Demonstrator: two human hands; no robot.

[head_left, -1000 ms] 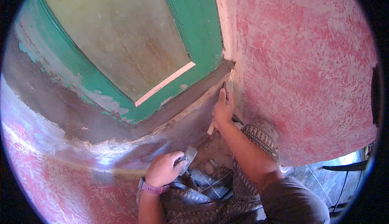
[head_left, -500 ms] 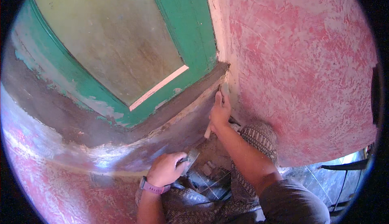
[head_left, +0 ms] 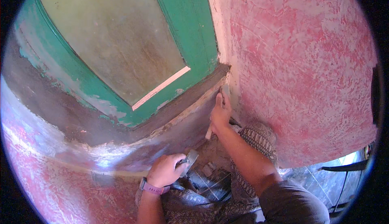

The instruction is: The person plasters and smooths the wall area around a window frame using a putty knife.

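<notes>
My right hand grips a putty knife with a pale handle; its flat grey blade is against the wall just below the sill's inner corner. My left hand is closed round a flat grey metal scraper, held low in front of the wall; its handle is mostly hidden by my fingers. Above both hands runs a band of grey-brown mortar under a green frame with a dull, yellowish pane.
A blotchy pink wall rises on the right and meets the window wall in a corner. My knee in patterned cloth is close to it. Dark floor tiles with rubble lie below. A dark bar-like object stands at lower right.
The view has shifted slightly. My right hand keeps the putty knife at the corner, its blade showing a little more. My left hand stays nearly in place with the scraper.
</notes>
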